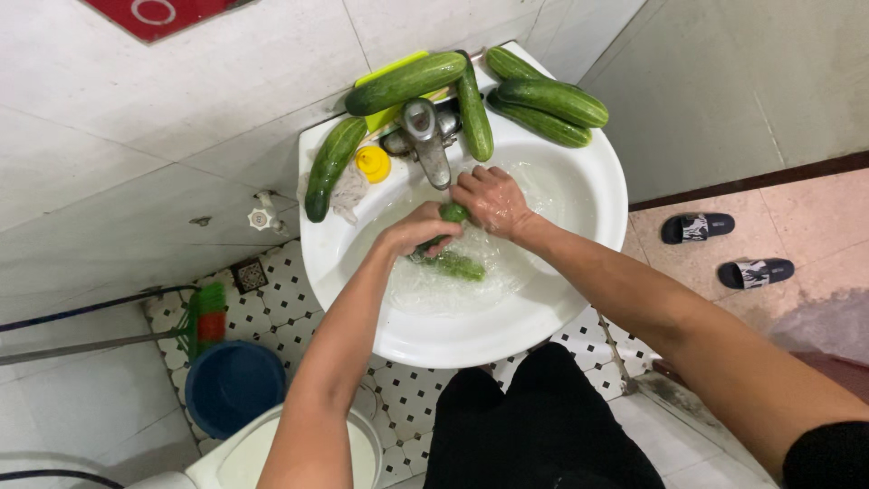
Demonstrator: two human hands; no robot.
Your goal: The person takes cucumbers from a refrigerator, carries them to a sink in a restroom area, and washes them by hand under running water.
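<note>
Both hands in the white sink (pixel 579 299) under the tap (pixel 427 136): left hand (pixel 418 231) wrapped around a cucumber (pixel 450 215), right hand (pixel 493 199) closed over its upper end, fingers seemingly curled on it. More cucumbers (pixel 552 101) along the back rim; yellow cap (pixel 373 163) near the back-left edge. Red sign (pixel 158 14) on the wall.

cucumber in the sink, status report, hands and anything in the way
Left hand and right hand both gripping cucumber under faucet. Water running into sink. Nothing blocking.
</note>
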